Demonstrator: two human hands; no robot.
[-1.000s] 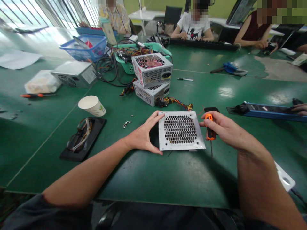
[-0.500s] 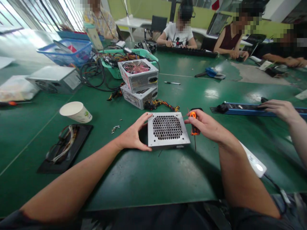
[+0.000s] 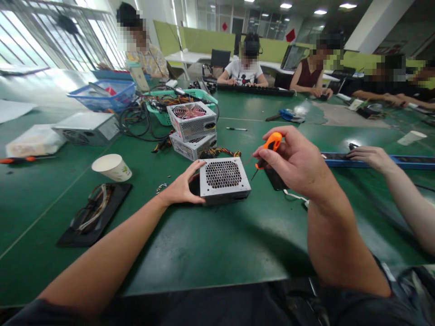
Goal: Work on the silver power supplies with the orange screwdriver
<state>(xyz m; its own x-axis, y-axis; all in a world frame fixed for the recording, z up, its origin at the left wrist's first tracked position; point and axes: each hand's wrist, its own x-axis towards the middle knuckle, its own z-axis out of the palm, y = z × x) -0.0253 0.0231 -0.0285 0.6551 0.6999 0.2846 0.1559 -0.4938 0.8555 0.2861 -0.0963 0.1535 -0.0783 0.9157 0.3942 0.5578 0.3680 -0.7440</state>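
A grey metal computer power supply lies in front of me, its honeycomb vent facing up. Around its left side my left hand is closed, thumb at the near corner and fingers at the far one. My right hand grips an orange and black screwdriver by the handle. The shaft slants down to the left, and its tip is close beside the right side of the power supply; whether they touch I cannot tell. Several small screws lie left of my left hand.
Two stacked power supplies stand just behind, with a green basket of cables beyond. To the left are a paper cup and glasses on a black pad. A co-worker's hand rests on a blue bar at right.
My right hand has lifted from beside the power supply and tilted the screwdriver, bringing its tip to the right side. My left hand keeps its grip. The camera view has tipped upward.
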